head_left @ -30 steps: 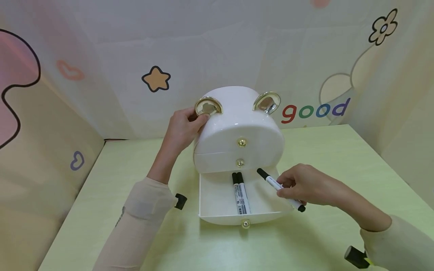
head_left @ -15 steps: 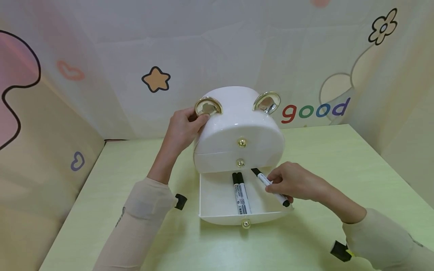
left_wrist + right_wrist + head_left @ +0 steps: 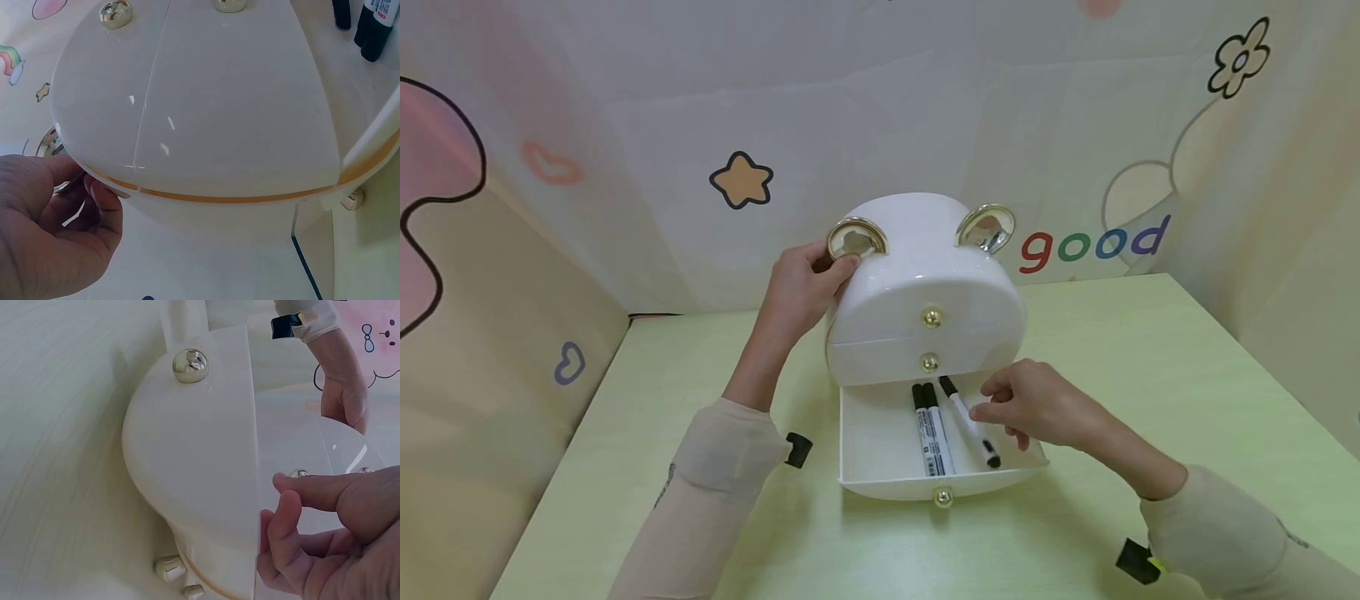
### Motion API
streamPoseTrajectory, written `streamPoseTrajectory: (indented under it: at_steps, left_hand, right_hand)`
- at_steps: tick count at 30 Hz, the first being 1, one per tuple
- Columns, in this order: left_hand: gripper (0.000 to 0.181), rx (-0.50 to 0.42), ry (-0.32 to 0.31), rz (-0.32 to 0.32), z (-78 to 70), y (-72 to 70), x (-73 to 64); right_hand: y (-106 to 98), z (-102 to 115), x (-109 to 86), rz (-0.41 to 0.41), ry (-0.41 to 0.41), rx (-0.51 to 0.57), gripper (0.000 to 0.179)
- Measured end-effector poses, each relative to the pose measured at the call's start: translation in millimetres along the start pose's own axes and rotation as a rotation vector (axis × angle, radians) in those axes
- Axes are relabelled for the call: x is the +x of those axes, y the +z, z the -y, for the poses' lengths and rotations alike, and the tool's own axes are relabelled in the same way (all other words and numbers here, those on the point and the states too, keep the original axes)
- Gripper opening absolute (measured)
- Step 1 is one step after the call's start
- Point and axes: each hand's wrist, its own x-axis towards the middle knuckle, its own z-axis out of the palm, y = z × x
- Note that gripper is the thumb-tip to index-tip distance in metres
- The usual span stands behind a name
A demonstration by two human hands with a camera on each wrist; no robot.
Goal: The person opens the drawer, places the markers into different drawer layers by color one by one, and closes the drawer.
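A white drawer box (image 3: 887, 312) with gold ears and round gold knobs stands on the table, its bottom drawer (image 3: 880, 429) pulled out. My left hand (image 3: 801, 287) holds the box at its left ear (image 3: 857, 239), thumb on the front of the ear's base. Two black-capped markers (image 3: 936, 442) lie side by side in the drawer. A third marker (image 3: 964, 415) rests slanted to their right. Over the drawer's right side, my right hand (image 3: 1045, 404) has its thumb beside this marker. In the right wrist view, the loosely bent fingers (image 3: 289, 515) hold nothing; the drawer front hides the markers.
The pale green tabletop (image 3: 1150, 358) extends around the box. Behind it hangs a printed cloth backdrop (image 3: 880, 108) with a star, hearts and the word "good". The drawer's front wall (image 3: 887, 486) carries a gold knob (image 3: 943, 497).
My right hand has moved left with the third marker and let it go in the drawer beside the other two. The left hand stays at the ear.
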Motion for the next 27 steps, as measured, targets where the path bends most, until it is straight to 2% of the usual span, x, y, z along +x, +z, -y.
streamPoseTrajectory:
  at_steps: [9,16,20,27]
  left_hand:
    - [0.021,0.0,-0.01,-0.001,0.9,1.1,0.6]
    - [0.022,-0.002,-0.015,0.0,1.4,1.3,0.7]
    - [0.022,-0.003,-0.01,-0.003,1.3,1.0,0.0]
    - [0.022,-0.01,-0.008,-0.001,1.2,0.8,-0.7]
  right_hand:
    - [2,2,-10.9,-0.046,-0.029,-0.022,0.035]
    - [4,6,-26.3,-0.14,-0.078,0.029,0.026]
    - [6,8,-36.1,-0.154,-0.083,0.06,0.022]
    - [12,10,-50.4,-0.217,-0.138,0.031,0.01]
